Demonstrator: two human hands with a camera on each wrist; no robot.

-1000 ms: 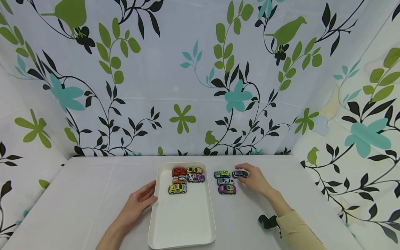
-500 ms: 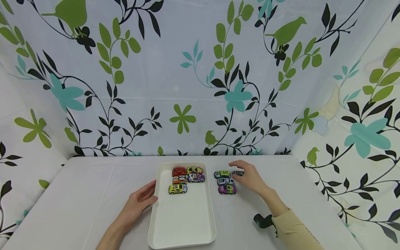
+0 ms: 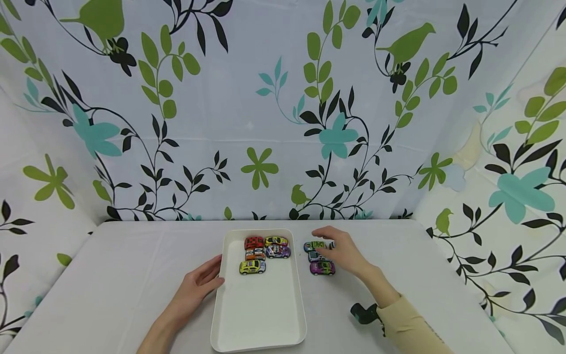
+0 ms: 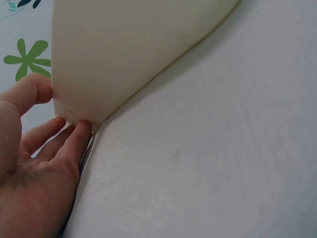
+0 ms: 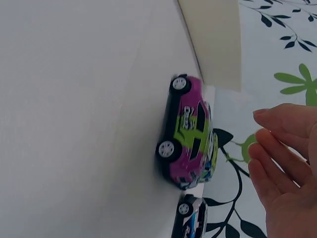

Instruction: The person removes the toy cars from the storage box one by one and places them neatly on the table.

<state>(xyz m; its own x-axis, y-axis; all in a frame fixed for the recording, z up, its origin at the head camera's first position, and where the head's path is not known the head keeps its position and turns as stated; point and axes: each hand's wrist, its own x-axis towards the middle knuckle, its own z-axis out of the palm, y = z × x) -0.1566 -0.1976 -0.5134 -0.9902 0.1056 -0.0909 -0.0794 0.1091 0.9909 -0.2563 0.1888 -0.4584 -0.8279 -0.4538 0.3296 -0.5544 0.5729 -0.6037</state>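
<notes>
My left hand (image 3: 197, 286) rests at the left side of a white tray (image 3: 258, 319), thumb at its rim. In the left wrist view, relaxed fingertips touch the tray's outer wall (image 4: 129, 49). My right hand (image 3: 346, 252) hovers over toy cars to the right of the tray, thumb apart from the fingers and nothing between them. Below it are a green car (image 3: 311, 245), a silver car (image 3: 315, 256) and a purple and green car (image 3: 322, 268). A dark car (image 3: 332, 244) is mostly hidden behind the hand.
Inside the tray's far end lie several toy cars: red (image 3: 254, 242), orange (image 3: 255, 254), yellow (image 3: 252, 267), yellow and pink (image 3: 276, 241), purple and white (image 3: 278, 251). A black device (image 3: 364, 313) shows at the right sleeve. A leaf-patterned cloth (image 3: 212, 123) hangs behind the white table (image 3: 146, 275).
My right hand has left the dark car and moved left, over the green and silver cars. The left hand has stayed at the tray.
</notes>
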